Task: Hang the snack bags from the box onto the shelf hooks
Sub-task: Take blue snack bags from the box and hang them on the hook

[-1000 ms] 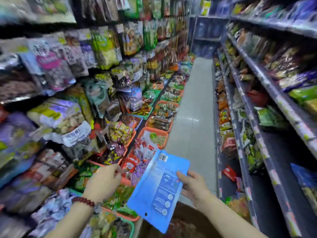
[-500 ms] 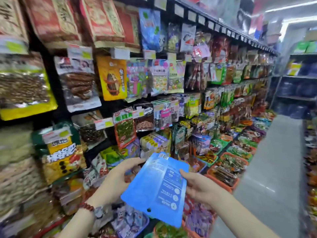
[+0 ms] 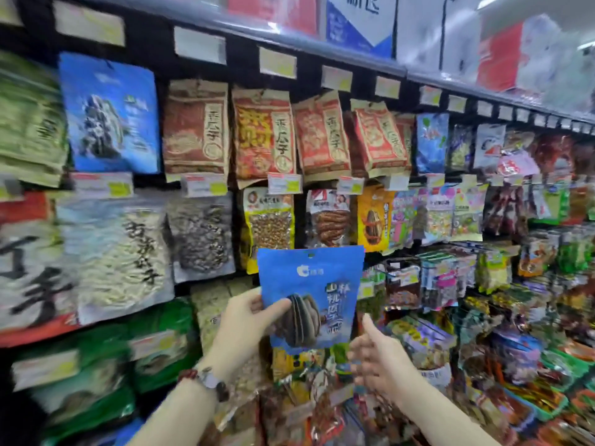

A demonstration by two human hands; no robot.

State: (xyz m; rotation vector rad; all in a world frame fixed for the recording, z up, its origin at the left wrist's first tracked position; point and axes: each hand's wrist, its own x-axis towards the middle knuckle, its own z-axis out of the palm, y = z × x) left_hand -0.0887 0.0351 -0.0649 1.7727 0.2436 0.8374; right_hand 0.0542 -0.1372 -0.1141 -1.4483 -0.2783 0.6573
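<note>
Blue snack bag now flipped front-out, raised upright.
Left hand pinches its edge; right hand open, just beside.

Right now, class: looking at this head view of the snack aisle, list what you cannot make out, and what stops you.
- Empty hook for the blue bag: hidden behind hanging packs.
- Left hand's fingers: behind the bag.
- Right hand: motion-blurred, touch with the bag unclear.
- Box: outside the frame.
- Price tags: blurred, too small to read.

Left hand raised, pinching; right hand open beside it.
</note>
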